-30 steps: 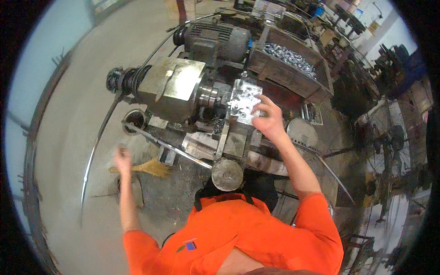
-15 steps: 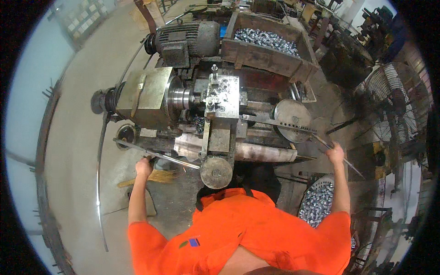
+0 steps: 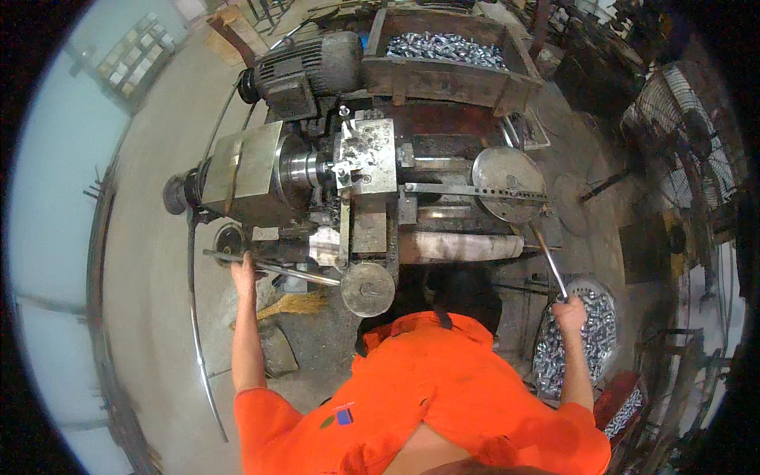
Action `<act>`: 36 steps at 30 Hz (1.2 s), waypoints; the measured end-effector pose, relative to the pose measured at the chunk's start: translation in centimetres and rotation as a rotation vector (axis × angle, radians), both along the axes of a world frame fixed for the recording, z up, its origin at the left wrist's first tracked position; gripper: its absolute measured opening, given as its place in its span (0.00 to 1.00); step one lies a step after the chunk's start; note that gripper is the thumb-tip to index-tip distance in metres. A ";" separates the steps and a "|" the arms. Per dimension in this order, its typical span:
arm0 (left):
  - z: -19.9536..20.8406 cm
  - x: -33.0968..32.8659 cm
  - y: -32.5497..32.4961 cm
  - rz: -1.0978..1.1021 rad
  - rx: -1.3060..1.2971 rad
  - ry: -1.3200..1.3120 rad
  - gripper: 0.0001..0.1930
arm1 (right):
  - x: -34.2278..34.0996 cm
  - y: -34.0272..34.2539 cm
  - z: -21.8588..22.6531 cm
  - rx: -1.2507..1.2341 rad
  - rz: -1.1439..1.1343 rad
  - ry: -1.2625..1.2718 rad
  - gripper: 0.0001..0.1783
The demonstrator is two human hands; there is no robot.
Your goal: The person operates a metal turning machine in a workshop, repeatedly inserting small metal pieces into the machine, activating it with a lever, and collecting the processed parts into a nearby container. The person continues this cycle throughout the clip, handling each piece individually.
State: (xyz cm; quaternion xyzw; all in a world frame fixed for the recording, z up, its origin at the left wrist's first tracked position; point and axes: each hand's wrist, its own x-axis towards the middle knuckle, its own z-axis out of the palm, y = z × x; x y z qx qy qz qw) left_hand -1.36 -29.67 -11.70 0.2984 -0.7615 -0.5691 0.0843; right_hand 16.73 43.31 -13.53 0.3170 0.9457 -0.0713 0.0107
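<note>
- Person in an orange shirt (image 3: 427,388) stands at a small lathe (image 3: 332,182), both arms stretched out, one to each end of the machine.
- Left hand (image 3: 243,269) lies on a long thin steel lever (image 3: 273,269) low on the headstock side. Fingers look curled over it near its outer end; the view is too small to tell how tightly they close.
- That lever's long axis runs from the hand to the right and slightly toward the person, ending just beside the round handwheel (image 3: 368,289) at the front of the bed.
- Right hand (image 3: 570,310) is closed in a fist around the free end of a slim metal handle rod (image 3: 549,265).
- This rod runs up and to the left, away from the hand, toward the round perforated disc (image 3: 507,184) at the tailstock end. The hand sits at the near, lower end, so the rod's length lies between fist and disc.
- Each hand has its own bar; the two are well apart, with the carriage and tool block (image 3: 366,154) between them.
- Right of the right hand and a little nearer the person: a bin of small shiny metal parts (image 3: 590,352), close under the wrist.
- Beyond the lathe: a wooden tray of similar parts (image 3: 447,47), and a grey electric motor (image 3: 305,67) to its left.
- A straw broom (image 3: 297,305) lies on the concrete floor (image 3: 150,261) near the left forearm.
</note>
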 end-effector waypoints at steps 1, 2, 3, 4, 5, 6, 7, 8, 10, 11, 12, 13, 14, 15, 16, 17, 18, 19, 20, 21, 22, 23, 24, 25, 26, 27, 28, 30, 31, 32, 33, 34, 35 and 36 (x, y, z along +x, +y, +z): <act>0.2 -0.3 0.9 0.038 0.037 0.023 0.24 | 0.6 -1.7 0.6 -0.153 -0.049 0.012 0.20; 0.4 -0.9 1.2 0.030 0.038 0.009 0.23 | 1.7 -2.2 -1.1 -0.199 -0.040 0.123 0.20; 0.5 -1.3 1.2 0.027 0.038 -0.005 0.23 | 2.6 -2.7 -2.7 -0.243 -0.027 0.235 0.20; 0.6 -1.4 1.1 0.033 0.037 -0.016 0.22 | 2.2 -4.0 -1.6 -0.306 -0.064 0.121 0.20; 0.6 -1.5 1.0 0.031 0.034 -0.021 0.22 | 2.5 -4.6 -2.2 -0.317 -0.028 0.181 0.19; 0.5 -1.2 0.8 0.037 0.033 -0.030 0.22 | 1.7 -6.3 0.5 -0.412 -0.059 0.129 0.19; 0.3 -1.2 0.6 0.037 0.037 -0.041 0.22 | 1.1 -7.7 3.4 -0.502 -0.096 0.076 0.19; 0.4 -1.2 0.8 0.038 0.055 -0.016 0.21 | 1.3 -7.9 3.0 -0.468 -0.120 0.089 0.19; 0.5 -1.1 1.3 0.046 0.089 0.035 0.21 | 1.6 -8.0 2.0 -0.402 -0.160 0.115 0.18; 0.4 -1.2 1.3 0.031 0.079 0.023 0.21 | 1.8 -8.0 1.7 -0.416 -0.160 0.119 0.18; 0.5 -1.2 1.2 0.020 0.067 0.012 0.21 | 1.7 -8.1 1.8 -0.432 -0.155 0.123 0.18; 0.6 -1.2 1.0 0.010 0.056 0.002 0.21 | 1.5 -8.3 1.9 -0.448 -0.150 0.126 0.18; 0.6 -1.2 0.9 0.006 0.047 -0.005 0.21 | 1.5 -8.6 2.1 -0.446 -0.135 0.130 0.18; 0.7 -1.1 0.9 0.004 0.039 -0.013 0.22 | 1.6 -8.8 2.2 -0.443 -0.119 0.133 0.18; 0.7 -1.1 0.8 0.003 0.031 -0.022 0.22 | 1.6 -8.9 2.4 -0.439 -0.102 0.135 0.18; 0.7 -1.0 0.6 0.002 0.023 -0.030 0.23 | 1.6 -8.7 2.6 -0.435 -0.084 0.137 0.18; 1.0 -1.0 0.4 -0.045 0.046 -0.056 0.23 | 1.5 -8.4 2.6 -0.439 -0.038 0.120 0.20; 1.0 -0.9 0.5 -0.019 0.038 -0.082 0.23 | 1.3 -7.8 2.9 -0.378 -0.032 0.146 0.21; 1.0 -0.8 0.6 0.008 0.029 -0.108 0.23 | 1.0 -6.9 3.2 -0.317 -0.024 0.171 0.22; 1.8 -0.8 1.0 0.031 0.016 -0.129 0.22 | 0.7 -5.9 3.1 -0.261 -0.021 0.203 0.23; 1.3 -0.9 -0.3 -0.019 0.002 -0.174 0.22 | 0.3 -3.7 1.9 -0.066 0.005 0.172 0.22; 1.1 -0.9 -0.3 -0.026 -0.007 -0.173 0.21 | -0.2 -0.6 0.8 0.140 0.025 0.138 0.21; 0.8 -1.1 -0.2 -0.036 -0.014 -0.172 0.21 | -1.2 2.5 0.5 0.172 0.043 0.020 0.24; 0.6 -1.2 -0.3 -0.047 -0.022 -0.173 0.21 | -2.8 5.4 0.6 0.203 0.060 -0.100 0.27; -0.1 -1.2 -0.9 -0.073 0.009 -0.149 0.21 | -4.7 7.6 1.0 0.230 0.071 -0.135 0.28; -1.2 -1.3 -1.4 -0.103 0.041 -0.124 0.21 | -6.6 9.3 1.7 0.257 0.078 -0.170 0.29; -1.9 -1.3 -1.9 -0.133 0.073 -0.099 0.22 | -8.5 10.6 1.8 0.350 0.033 -0.127 0.29; -1.8 -1.7 -1.4 -0.124 0.101 -0.107 0.21 | -12.0 11.3 1.2 0.464 -0.069 -0.009 0.31; -1.7 -1.6 -1.4 -0.114 0.111 -0.113 0.21 | -13.3 10.8 1.2 0.482 -0.118 0.066 0.33; -2.0 -1.4 -1.9 -0.068 0.181 -0.073 0.21 | -13.8 9.9 1.1 0.511 -0.074 0.120 0.34; -2.3 -0.8 -2.8 -0.017 0.246 -0.031 0.21 | -14.3 7.8 1.2 0.534 -0.026 0.175 0.36; -2.6 -0.3 -3.7 0.031 0.312 0.011 0.21 | -14.4 6.4 0.6 0.502 0.044 0.242 0.40; -3.2 0.1 -4.2 0.027 0.265 0.013 0.22 | -13.7 4.6 -0.1 0.465 0.115 0.373 0.43; -4.5 0.9 -4.9 0.033 0.219 0.013 0.23 | -13.1 2.3 -0.5 0.363 0.163 0.499 0.44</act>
